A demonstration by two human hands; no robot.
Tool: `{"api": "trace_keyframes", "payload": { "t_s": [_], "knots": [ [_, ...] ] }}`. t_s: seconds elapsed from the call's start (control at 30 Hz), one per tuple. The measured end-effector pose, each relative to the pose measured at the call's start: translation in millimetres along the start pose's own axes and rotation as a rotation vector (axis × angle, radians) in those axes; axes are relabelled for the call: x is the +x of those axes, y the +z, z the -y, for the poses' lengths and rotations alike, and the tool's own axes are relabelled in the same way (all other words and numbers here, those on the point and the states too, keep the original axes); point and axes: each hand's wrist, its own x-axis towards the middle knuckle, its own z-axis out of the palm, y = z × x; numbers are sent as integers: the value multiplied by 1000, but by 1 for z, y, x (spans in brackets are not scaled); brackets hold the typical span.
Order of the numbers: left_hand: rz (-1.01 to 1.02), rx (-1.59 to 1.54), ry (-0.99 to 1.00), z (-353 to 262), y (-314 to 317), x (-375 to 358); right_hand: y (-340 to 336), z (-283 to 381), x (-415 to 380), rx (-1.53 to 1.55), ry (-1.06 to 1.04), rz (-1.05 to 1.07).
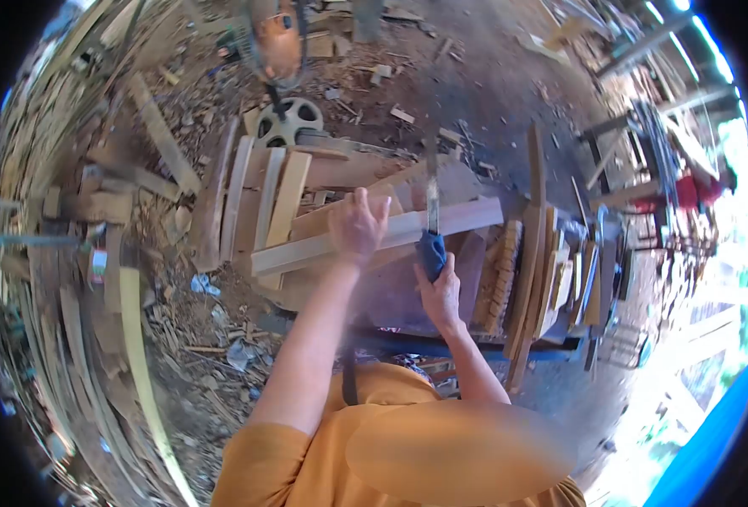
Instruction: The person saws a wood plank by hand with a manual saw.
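A long pale wooden board [467,216] lies slanted across the work surface in front of me. My left hand [359,228] is over the left half of this board, fingers bent and thumb apart, holding it. To the right, my right hand [440,291] is closed around the blue handle of a long narrow-bladed tool [432,198]. The blade points away from me and crosses above the board. Seen almost edge-on, it does not show whether it is a saw or a big knife. Under the board are other planks and a brownish work surface [454,275].
Several wooden strips [289,190] stand left of the board. More boards [530,262] are stacked at the right edge. A spoked wheel [289,122] and an orange machine [277,42] are beyond. Scraps litter the ground; long planks [141,363] lie at left.
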Motion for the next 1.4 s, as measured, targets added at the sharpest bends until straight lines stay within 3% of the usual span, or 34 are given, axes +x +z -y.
{"api": "trace_keyframes", "payload": {
  "t_s": [0.13, 0.2, 0.27, 0.37, 0.53, 0.8, 1.0, 1.13, 1.27, 1.4],
  "knots": [
    [-3, 66, 140, -1, -1, 1, -21, -57, -37, -86, 117, -90],
    [108, 123, 85, -1, 1, 2, -24, -68, -53, -97, 11, -135],
    [140, 156, 118, -1, 1, 3, -24, -74, -58, -103, 35, -128],
    [13, 169, 179, 2, 6, 1, -20, -72, -54, -134, -37, -62],
    [-1, 146, 240, 8, 12, 2, -13, -62, -44, -289, -93, -122],
    [-12, 93, 270, 6, 11, 4, -13, -58, -36, -508, -64, -25],
    [3, 108, 273, 2, 7, 4, 1, -49, -4, -554, -126, -67],
    [-10, 73, 285, 3, 9, 7, -18, -47, -40, -494, 19, 51],
    [-9, 102, 291, 2, 6, 5, 6, -48, -5, -545, -106, -70],
    [2, 150, 286, 4, 7, 6, 7, -43, 2, -522, -97, -44]
  ]
}}
